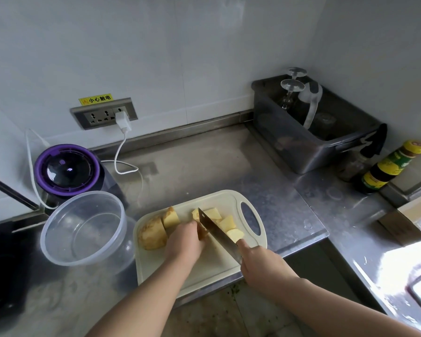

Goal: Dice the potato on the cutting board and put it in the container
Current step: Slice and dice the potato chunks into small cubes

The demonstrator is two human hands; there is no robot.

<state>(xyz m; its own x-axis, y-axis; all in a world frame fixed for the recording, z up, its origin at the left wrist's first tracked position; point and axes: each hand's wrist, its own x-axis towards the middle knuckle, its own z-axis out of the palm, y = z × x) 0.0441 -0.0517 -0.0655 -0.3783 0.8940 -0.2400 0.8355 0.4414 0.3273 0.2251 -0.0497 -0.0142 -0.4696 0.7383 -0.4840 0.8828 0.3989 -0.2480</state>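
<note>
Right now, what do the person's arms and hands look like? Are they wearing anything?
Nothing worn shows. The left hand and right hand are bare: no gloves, rings or watch can be seen. The left forearm and right forearm are bare too, with no sleeves or bracelets in the picture.

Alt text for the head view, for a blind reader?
A person's right hand cuts potato with a knife on a white cutting board while the left hand holds a piece steady. An empty clear container sits left of the board on the steel counter.
</note>
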